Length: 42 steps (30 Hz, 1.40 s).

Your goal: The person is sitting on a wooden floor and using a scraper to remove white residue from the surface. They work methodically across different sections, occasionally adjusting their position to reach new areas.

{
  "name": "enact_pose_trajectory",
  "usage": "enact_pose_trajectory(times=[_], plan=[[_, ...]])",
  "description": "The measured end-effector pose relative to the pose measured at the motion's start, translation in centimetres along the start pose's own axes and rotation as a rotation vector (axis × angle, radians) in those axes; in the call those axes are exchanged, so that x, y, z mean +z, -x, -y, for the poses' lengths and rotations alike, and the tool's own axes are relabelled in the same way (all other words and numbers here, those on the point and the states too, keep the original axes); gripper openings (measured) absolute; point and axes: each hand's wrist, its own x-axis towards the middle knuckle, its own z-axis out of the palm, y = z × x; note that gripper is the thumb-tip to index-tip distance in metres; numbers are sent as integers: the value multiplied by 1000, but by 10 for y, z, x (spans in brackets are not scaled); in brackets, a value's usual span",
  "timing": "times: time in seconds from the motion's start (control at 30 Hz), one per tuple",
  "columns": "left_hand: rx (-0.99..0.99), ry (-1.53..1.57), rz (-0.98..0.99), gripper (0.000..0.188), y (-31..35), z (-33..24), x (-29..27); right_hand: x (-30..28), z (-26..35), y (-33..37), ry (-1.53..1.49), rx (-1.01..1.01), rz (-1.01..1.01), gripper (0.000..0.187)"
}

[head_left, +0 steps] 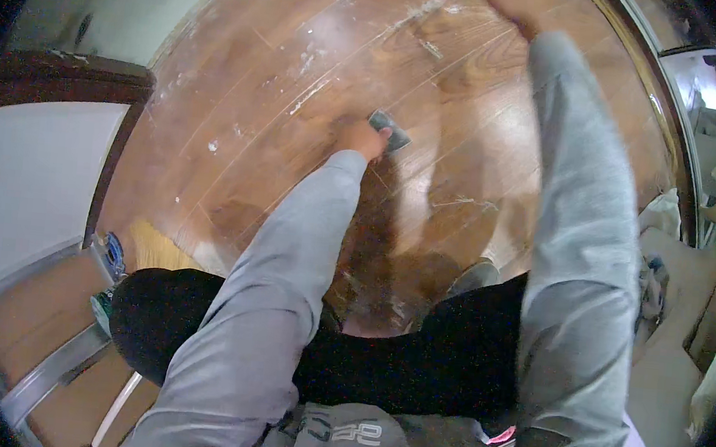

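My left hand (360,140) is closed on a scraper, and its flat grey metal blade (392,131) sticks out past my fingers to the right. The blade is at or just above the wood-plank floor (295,158); I cannot tell whether it touches. The scraper's handle is hidden in my grip. My right arm reaches far forward, and my right hand (513,5) is at the top edge of the view. Its fingers are cut off there, so what they hold or touch does not show. White specks and smears mark the floor around both hands.
A pale wall (156,1) and a dark-framed white panel (38,178) stand on the left. A metal-edged frame (55,376) and a blue coil (113,253) lie at the lower left. A sliding-door track (666,114) runs along the right, above beige covering (676,285).
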Motion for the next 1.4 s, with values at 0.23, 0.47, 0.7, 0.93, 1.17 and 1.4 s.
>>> enact_pose_trajectory(times=[0.23, 0.47, 0.7, 0.93, 1.17, 1.4], plan=[[77, -45, -114, 54, 8, 28, 36, -120, 26, -5, 476, -110, 30, 74], [-52, 129, -76, 47, 41, 71, 49, -117, -107, 4, 479, 449, 346, 76], [-112, -48, -39, 56, 23, 35, 48, -104, -90, 4, 507, 285, 328, 71], [-83, -4, -187, 58, 14, 46, 71, -118, -109, 15, 479, 300, 320, 71], [-176, 185, -58, 55, 1, 56, 69, -109, -118, 14, 474, 279, 366, 71], [-106, 80, -62, 56, -17, -1, 60, -102, -126, 14, 464, 276, 389, 71]])
